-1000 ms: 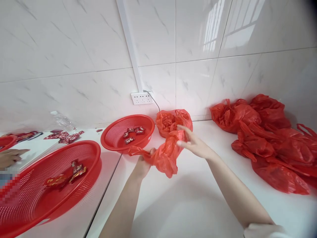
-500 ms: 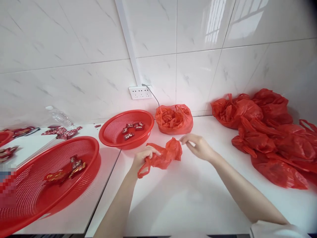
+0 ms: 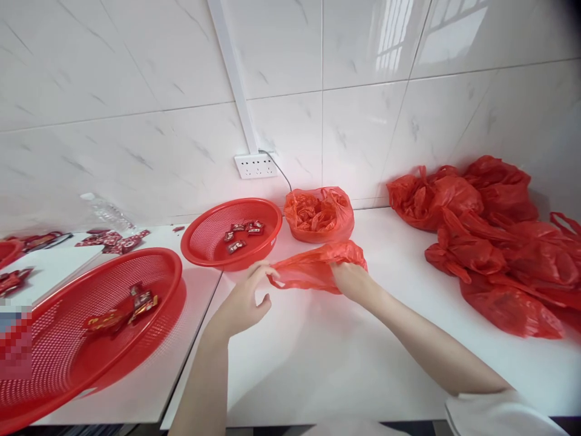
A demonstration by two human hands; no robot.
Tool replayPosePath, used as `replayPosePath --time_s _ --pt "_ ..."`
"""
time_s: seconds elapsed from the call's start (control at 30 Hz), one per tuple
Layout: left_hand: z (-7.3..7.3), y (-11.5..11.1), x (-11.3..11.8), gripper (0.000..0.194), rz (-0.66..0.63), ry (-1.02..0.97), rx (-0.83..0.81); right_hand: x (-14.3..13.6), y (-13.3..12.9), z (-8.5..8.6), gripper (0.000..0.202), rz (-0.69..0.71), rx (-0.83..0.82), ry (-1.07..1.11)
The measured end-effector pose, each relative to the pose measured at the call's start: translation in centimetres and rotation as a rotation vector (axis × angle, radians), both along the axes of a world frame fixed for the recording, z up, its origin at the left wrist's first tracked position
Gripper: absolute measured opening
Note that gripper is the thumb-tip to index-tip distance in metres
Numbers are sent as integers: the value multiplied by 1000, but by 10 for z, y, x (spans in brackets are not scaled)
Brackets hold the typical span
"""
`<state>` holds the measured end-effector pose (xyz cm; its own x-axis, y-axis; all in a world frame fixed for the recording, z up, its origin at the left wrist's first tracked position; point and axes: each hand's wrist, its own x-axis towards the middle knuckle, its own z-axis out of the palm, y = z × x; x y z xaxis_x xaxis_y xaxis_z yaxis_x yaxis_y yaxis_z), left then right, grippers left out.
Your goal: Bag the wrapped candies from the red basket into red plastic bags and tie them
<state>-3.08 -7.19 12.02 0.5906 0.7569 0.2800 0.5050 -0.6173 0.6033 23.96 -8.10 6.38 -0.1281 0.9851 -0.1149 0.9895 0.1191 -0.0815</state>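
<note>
Across the back stands a pale, marbled wall (image 3: 136, 60), with the white table (image 3: 327, 369) set against it, crossed by a dark seam. At the left, the large basket (image 3: 152, 263), red and full of small holes, holds some red and gold packets (image 3: 143, 303). On the right side of the table, a heap (image 3: 512, 254) of red plastic bags spreads from near the wall towards the front.

The small basket (image 3: 204, 233), also red, sits beyond the large one, near the wall. The bag (image 3: 308, 266), thin and red, is at the middle of the table, drawn out sideways between the two hands. Just behind it lies the bundle (image 3: 318, 221), a red bag filled with crumpled ones.

The left hand (image 3: 240, 303) has its fingers curved to the loop at the bag's left end, the thumb standing apart; whether they grip the loop I cannot tell. The right hand (image 3: 351, 280) reaches into the folds at the bag's other end, which hide its fingers, so their state cannot be told.

A clear bottle (image 3: 109, 212) leans or lies by the wall, beside red wrappers (image 3: 120, 242). A white socket (image 3: 256, 166) has a thin cable (image 3: 282, 174) running from it. Smallest are the sweets (image 3: 254, 227), probably wrapped, inside the small basket.
</note>
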Motion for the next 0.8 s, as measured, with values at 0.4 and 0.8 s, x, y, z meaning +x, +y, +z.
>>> replayPosePath --time_s 0.4,0.8 --pt "-58 23 112 39 56 459 -37 -22 -7 -8 41 24 -69 -19" --pt "-60 46 78 17 16 618 -134 57 14 23 28 11 -163 54"
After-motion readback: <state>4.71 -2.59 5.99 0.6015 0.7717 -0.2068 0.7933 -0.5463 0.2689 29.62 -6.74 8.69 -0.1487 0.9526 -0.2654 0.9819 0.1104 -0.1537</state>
